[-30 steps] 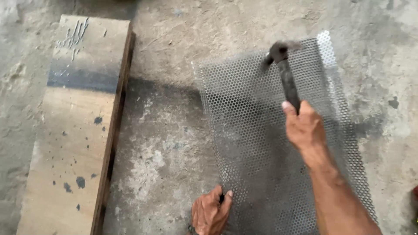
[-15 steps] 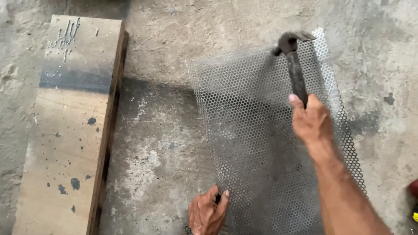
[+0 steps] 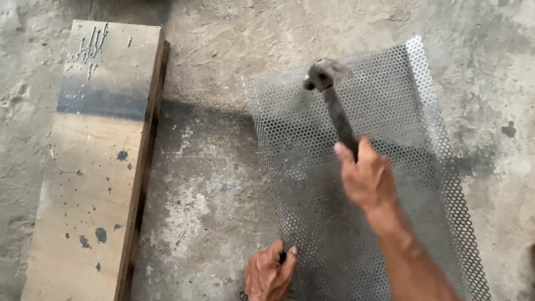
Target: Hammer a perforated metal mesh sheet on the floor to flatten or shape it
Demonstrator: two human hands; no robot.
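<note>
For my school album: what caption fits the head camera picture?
Right hand holds a hammer above a mesh sheet; left hand grips its edge.

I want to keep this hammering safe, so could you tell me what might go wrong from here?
The left hand pins the perforated metal sheet by its near edge, so a stray swing of the hammer in the right hand could strike fingers. The sheet looks bowed off the concrete floor; it may spring or slide, and its edge could cut.

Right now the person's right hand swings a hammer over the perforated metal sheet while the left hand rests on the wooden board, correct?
Not quite. In the head view the left hand grips the perforated metal sheet's near edge, not the wooden board. The right hand does hold the hammer.
</note>
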